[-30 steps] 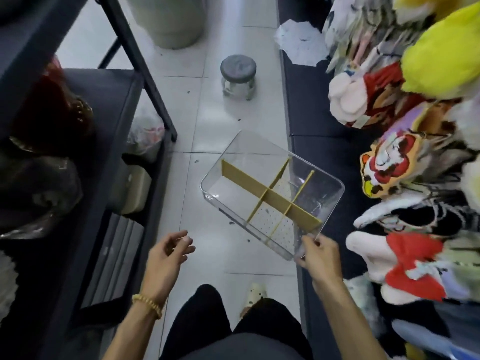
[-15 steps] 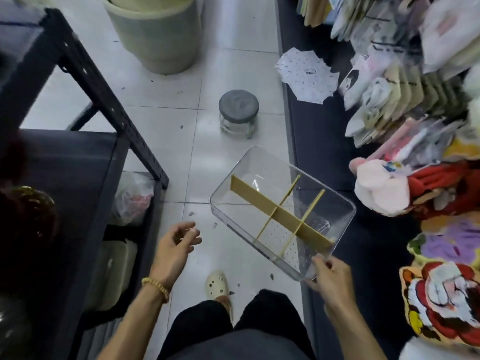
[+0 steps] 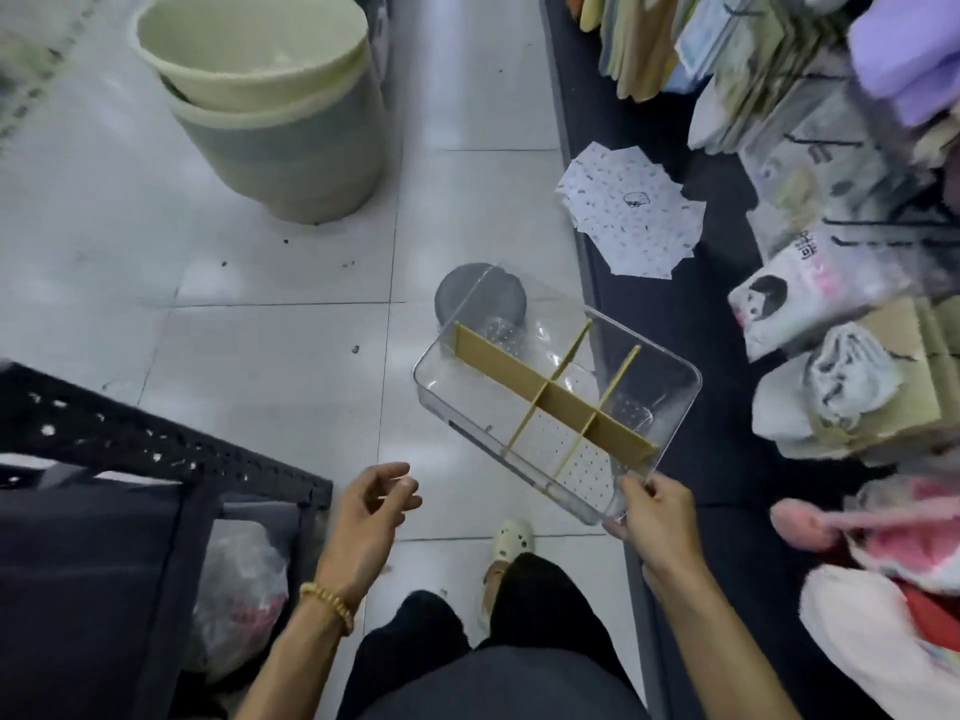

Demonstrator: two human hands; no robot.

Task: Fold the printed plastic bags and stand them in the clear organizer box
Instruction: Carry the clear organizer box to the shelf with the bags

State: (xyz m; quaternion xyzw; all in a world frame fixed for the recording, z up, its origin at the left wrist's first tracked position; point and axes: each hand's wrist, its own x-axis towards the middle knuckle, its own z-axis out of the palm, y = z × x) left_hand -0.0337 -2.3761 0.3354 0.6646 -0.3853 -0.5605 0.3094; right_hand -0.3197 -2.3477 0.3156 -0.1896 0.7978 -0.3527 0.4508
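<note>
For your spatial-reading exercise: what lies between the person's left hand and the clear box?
Head view: only bare floor tile separates the empty left hand from the clear box, which the right hand grips at its near corner.

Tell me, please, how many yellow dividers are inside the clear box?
3 in the clear organizer box: one long divider running lengthwise, and two short dividers crossing it, one mid-box, one nearer the right hand.

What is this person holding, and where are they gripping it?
The right hand grips the clear organizer box by its near corner rim. The left hand holds nothing.
</note>
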